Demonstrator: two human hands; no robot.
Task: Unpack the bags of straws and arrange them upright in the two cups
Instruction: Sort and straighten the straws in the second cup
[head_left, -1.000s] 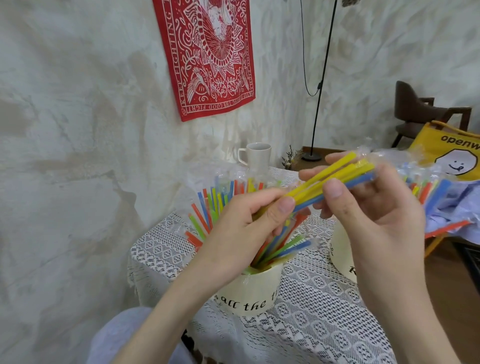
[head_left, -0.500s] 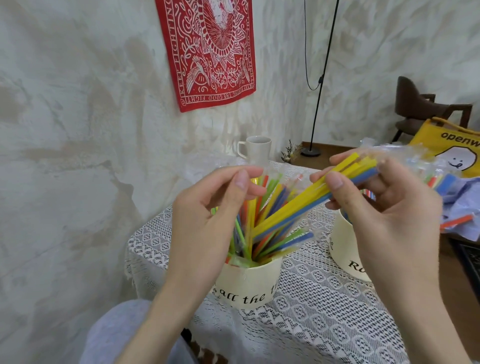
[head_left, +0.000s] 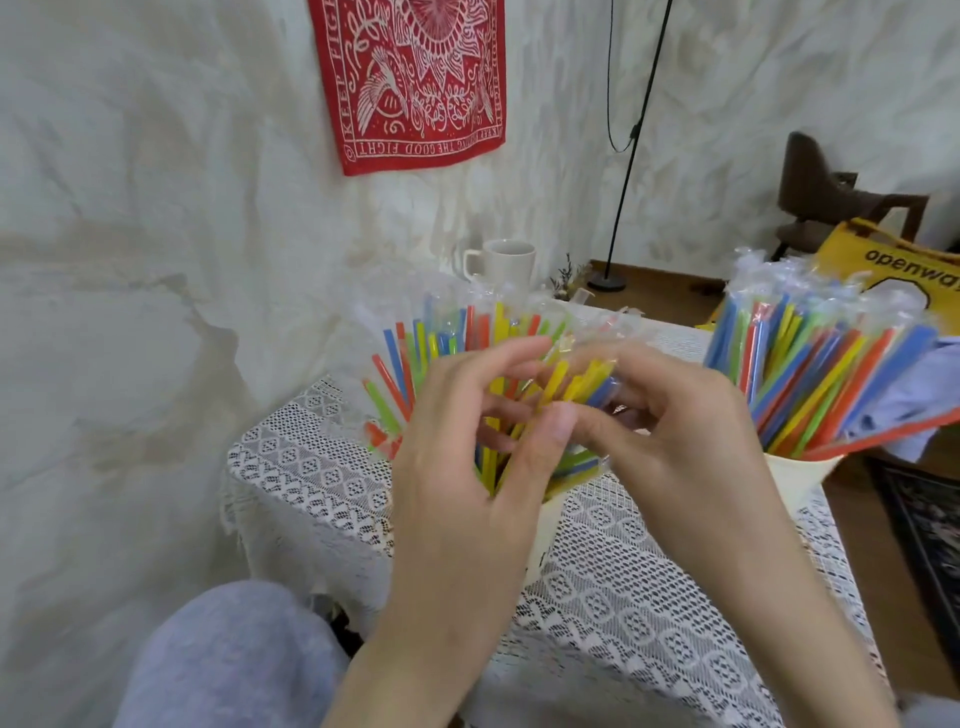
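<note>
White lace-covered surface (head_left: 597, 561) carries the near cream cup (head_left: 543, 540); directly above it, left hand (head_left: 467, 467) and right hand (head_left: 685, 447) grip closed on wrapped yellow-and-blue straws (head_left: 576, 379): lower them vertically.

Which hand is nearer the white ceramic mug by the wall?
Left. The left hand sits below the white ceramic mug, almost in line with it. The right hand is farther off to the right, toward the right cup of coloured straws.

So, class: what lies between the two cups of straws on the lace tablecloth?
In the head view, both hands, left hand and right hand, holding a small bundle of straws between the cups.
</note>
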